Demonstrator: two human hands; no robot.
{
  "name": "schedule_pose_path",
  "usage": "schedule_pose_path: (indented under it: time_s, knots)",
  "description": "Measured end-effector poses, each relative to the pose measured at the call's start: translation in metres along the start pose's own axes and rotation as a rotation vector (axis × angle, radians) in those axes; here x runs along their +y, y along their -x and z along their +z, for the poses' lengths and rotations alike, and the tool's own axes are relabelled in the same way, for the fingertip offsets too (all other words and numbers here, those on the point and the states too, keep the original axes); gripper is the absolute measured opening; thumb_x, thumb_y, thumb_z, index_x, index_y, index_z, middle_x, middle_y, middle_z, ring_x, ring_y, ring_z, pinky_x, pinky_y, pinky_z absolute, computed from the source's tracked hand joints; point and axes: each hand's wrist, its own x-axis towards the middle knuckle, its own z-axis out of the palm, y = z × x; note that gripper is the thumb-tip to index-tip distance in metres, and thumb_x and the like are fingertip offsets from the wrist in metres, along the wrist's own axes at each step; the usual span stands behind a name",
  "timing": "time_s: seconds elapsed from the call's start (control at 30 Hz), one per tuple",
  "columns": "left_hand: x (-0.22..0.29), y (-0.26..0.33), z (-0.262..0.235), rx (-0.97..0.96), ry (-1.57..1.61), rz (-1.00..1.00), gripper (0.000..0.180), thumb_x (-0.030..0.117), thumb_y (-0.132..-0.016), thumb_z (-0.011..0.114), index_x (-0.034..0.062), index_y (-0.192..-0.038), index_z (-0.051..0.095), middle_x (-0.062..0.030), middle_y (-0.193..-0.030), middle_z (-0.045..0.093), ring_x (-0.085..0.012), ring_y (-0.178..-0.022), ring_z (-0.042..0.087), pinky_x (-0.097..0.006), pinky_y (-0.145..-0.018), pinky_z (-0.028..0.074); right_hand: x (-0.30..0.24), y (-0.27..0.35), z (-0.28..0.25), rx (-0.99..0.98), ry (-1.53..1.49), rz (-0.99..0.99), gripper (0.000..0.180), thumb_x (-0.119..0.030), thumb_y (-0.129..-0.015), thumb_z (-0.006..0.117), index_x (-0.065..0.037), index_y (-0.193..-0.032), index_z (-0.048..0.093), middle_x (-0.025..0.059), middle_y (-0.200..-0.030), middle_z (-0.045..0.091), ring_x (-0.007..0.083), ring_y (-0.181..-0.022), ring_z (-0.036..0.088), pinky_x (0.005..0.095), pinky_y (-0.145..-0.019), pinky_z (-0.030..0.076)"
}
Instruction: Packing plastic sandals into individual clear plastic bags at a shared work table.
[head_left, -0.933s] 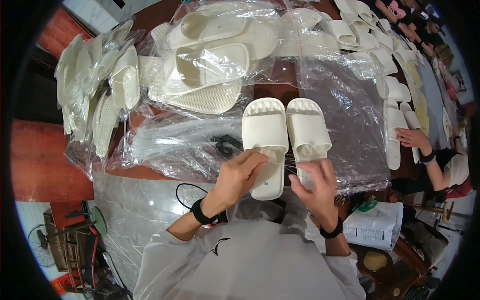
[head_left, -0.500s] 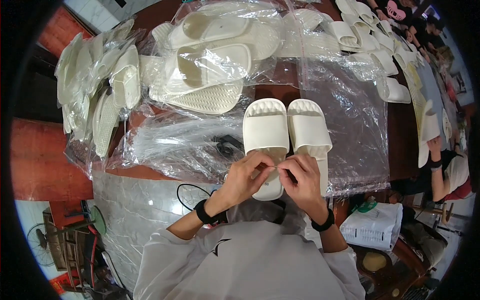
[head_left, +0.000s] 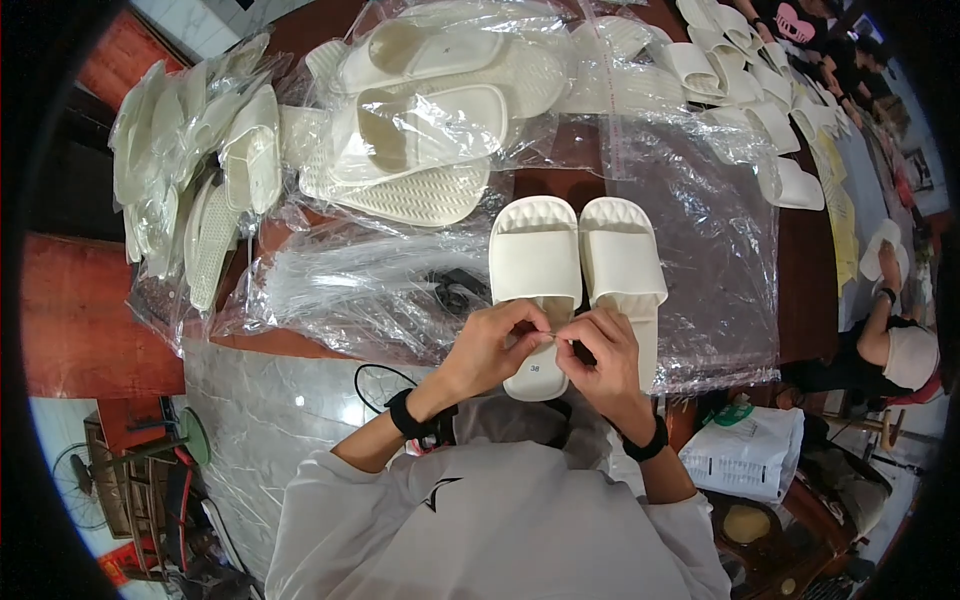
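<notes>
A pair of cream slide slippers lies side by side on a clear plastic sheet [head_left: 715,250]: the left slipper [head_left: 535,260] and the right slipper [head_left: 622,262]. My left hand [head_left: 495,345] and my right hand [head_left: 598,350] meet over their heel ends, fingertips pinched together on something thin and small that I cannot make out. A small round sticker shows on the left slipper's heel, just under my fingers.
Bagged cream slippers [head_left: 430,130] are heaped at the back and along the left [head_left: 200,170]. A stack of clear bags [head_left: 350,290] lies left of the pair. More slippers [head_left: 740,80] run along the right, where another person [head_left: 895,340] works. A white bag [head_left: 745,455] sits lower right.
My right hand has left the right slipper's heel and come in to meet my left hand. Both now pinch together over the heels. The slippers have stayed in place.
</notes>
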Motion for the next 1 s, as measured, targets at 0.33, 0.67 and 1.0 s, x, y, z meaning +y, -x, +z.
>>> schedule_pose_path:
  time_s: [0.33,0.67,1.0]
  knots:
    - [0.002,-0.002,0.000,-0.007,-0.027,0.050,0.015,-0.001,-0.079,0.071,0.0018,-0.091,0.063,-0.0086,-0.082,0.065,-0.0212,-0.071,0.064,-0.031,-0.064,0.050,0.003,0.002,0.002,-0.051,0.044,-0.025,0.020,-0.001,-0.070,0.070,-0.009,-0.082,0.057,0.0031,-0.080,0.057,0.0238,-0.079,0.057,0.0373,-0.073,0.043]
    - [-0.005,-0.001,0.004,0.016,0.038,-0.007,0.012,0.000,-0.080,0.072,0.0023,-0.090,0.066,-0.0066,-0.084,0.068,-0.0151,-0.072,0.062,-0.027,-0.065,0.050,0.004,-0.002,-0.002,-0.073,0.065,-0.075,0.019,-0.001,-0.070,0.070,-0.008,-0.084,0.057,0.0042,-0.080,0.057,0.0250,-0.076,0.057,0.0380,-0.072,0.044]
    - [0.001,-0.001,0.003,0.009,-0.015,-0.021,0.017,0.002,-0.079,0.075,0.0027,-0.095,0.069,-0.0050,-0.087,0.069,-0.0130,-0.074,0.063,-0.026,-0.068,0.052,0.002,0.004,-0.010,-0.067,0.099,-0.047,0.016,-0.007,-0.077,0.072,-0.008,-0.090,0.063,0.0047,-0.089,0.062,0.0249,-0.083,0.058,0.0374,-0.074,0.046]
